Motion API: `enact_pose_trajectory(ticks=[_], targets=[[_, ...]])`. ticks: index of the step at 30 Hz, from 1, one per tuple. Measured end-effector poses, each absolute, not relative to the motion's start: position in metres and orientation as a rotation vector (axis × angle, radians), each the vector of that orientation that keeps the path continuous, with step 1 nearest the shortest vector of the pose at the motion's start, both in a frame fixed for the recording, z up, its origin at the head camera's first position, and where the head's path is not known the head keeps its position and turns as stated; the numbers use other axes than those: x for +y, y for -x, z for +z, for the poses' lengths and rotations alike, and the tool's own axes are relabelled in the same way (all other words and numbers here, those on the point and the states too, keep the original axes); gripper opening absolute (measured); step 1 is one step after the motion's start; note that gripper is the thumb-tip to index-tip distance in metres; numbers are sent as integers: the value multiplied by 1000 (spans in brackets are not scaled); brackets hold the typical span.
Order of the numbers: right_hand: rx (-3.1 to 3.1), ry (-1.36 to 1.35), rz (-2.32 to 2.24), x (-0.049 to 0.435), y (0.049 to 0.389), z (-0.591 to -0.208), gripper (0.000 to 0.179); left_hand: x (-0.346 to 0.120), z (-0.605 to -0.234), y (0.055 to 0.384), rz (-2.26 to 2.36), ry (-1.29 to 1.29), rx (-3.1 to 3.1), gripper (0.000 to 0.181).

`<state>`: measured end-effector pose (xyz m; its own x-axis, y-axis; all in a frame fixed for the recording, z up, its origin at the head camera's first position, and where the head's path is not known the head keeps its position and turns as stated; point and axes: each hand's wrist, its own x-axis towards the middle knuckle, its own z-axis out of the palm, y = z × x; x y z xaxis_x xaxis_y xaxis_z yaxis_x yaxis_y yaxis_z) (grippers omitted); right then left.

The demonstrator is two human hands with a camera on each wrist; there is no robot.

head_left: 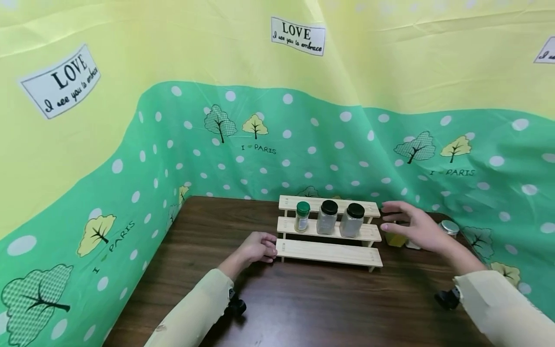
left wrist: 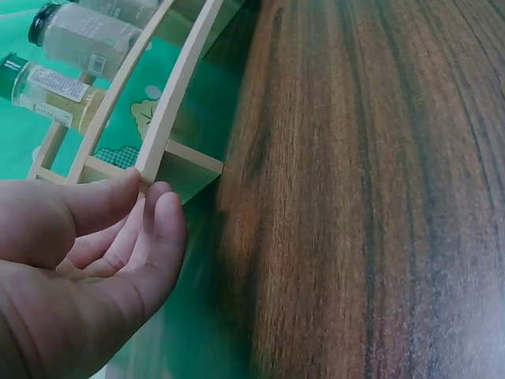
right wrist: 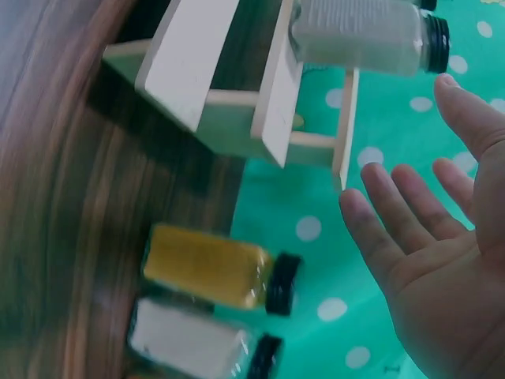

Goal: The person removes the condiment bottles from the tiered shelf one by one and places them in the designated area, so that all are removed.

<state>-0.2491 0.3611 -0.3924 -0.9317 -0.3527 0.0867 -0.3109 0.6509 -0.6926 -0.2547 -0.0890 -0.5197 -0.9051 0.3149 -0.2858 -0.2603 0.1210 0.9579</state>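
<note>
Two hands flank the wooden rack: the left hand pinches the lowest shelf's end between thumb and fingers, while the right hand, thumb and fingers parted, holds nothing just off the opposite end. I'd judge this a steadying of the rack, calling next for the right fingertips to meet that end without tipping the three jars between the hands; a yellow bottle stands below the right.

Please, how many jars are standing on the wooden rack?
3. All stand on the middle shelf: a green-capped jar at left, a black-capped jar in the centre and another black-capped jar at right. None seems hidden there.
</note>
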Motion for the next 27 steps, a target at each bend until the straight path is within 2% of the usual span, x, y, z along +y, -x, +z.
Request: enact_pose_trajectory(ticks=[13,27], targets=[[2722,557,-1301,320,256,-407,64,-91,-519,255,1854,-56,1978,49],[2770,488,-1287,309,261,-424,69,-88,-519,252,1855,-59,1981,49]])
